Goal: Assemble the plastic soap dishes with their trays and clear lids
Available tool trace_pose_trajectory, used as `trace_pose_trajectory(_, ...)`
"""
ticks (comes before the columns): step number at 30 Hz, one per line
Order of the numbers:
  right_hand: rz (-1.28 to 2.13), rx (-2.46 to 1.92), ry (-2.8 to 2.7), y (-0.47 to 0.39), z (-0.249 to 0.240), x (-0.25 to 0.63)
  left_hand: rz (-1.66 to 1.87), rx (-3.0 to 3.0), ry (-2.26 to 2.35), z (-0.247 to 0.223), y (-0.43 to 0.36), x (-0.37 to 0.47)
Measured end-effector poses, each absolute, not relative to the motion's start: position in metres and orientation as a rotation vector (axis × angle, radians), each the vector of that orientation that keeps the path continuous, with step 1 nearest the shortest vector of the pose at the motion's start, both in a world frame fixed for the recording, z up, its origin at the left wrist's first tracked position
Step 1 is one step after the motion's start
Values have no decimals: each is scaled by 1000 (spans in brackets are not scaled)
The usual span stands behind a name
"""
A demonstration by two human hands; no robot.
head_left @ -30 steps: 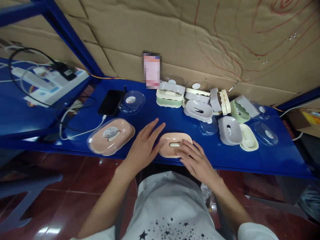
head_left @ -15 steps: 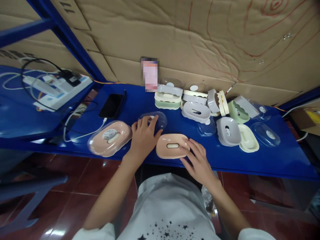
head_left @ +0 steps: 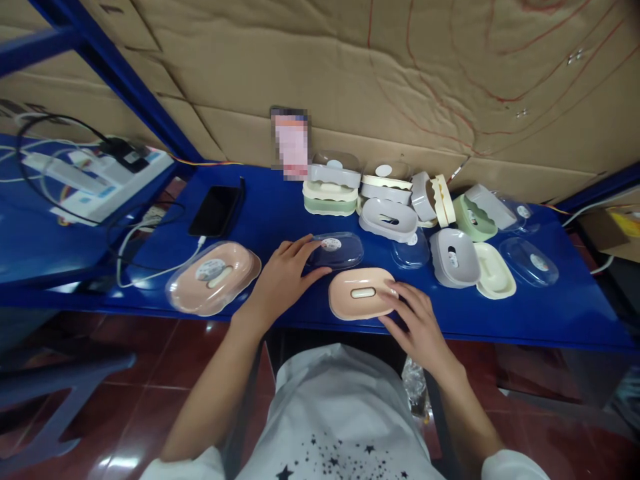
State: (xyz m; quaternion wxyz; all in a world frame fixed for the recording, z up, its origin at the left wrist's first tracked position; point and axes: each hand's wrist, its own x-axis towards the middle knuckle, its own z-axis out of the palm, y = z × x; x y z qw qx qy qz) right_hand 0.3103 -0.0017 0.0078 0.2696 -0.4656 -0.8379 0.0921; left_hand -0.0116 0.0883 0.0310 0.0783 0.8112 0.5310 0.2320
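My right hand (head_left: pixel 417 327) grips the right end of a peach soap dish (head_left: pixel 343 303), thumb at its near edge and fingers over its rim. A pale oval slot piece sits in the middle of the dish. My left hand (head_left: pixel 283 280) has its thumb and fingers apart at the left end of a clear plastic lid (head_left: pixel 345 252), which bears a round white sticker. The fingertips reach the lid's edge; whether they press on it I cannot tell. To the left lies another peach soap dish (head_left: pixel 240 261) under a clear lid with a sticker.
Along the back of the blue table (head_left: pixel 280 313) stand several grey, cream and green soap dish parts (head_left: pixel 390 220). More clear lids (head_left: pixel 530 261) lie at right. A black phone (head_left: pixel 215 210) on a white cable and a power strip (head_left: pixel 120 190) are at left. Cardboard (head_left: pixel 240 53) walls the back.
The clear lid has shifted right, out from under my left hand, which now sits at its left end. My right hand has moved the peach dish a little to the right.
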Motion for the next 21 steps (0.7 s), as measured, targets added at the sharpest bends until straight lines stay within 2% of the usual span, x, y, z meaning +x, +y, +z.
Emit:
trace_pose_trajectory(5,232,-1339,-2079,-1,2,313,811,2481,1402,39,64,17)
trace_pose_trajectory(11,201,-1276,-2243,11,11,311,857,2581,1371,31,29,40)
trace_pose_trajectory(15,184,-1232,-2241,11,12,313,973,2461,1256,18,28,37)
trace_pose_trajectory(21,281,-1235,-2274,19,18,322,955,2330,1185,10,35,35)
